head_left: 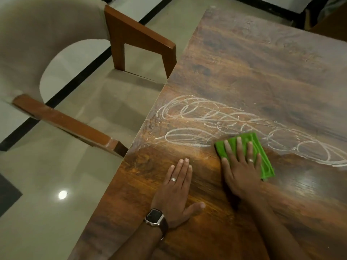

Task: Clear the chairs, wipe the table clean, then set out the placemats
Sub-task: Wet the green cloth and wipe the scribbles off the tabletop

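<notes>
**Mia:** What is the right hand (242,166) doing?

**Sam:** It lies flat on the green cloth (262,156), fingers straight, pressing it down on the brown wooden surface (244,72). It is not squeezing the cloth, just pushing on it.

**Mia:** And the left hand (176,194)?

**Sam:** That one is flat too, holding nothing. It rests on the surface near the person, just left of the cloth.

**Mia:** What are those white loops (197,117)?

**Sam:** Soapy swirls, I think. They run from the left edge across to the right, on the far side of the cloth.

**Mia:** So how do you wipe well?

**Sam:** Keep the whole palm on the cloth so it stays flat. Push in long lines over the swirls, and go right up to the edge by the chair (56,53). No placemats show yet, so I think those come later.
</notes>
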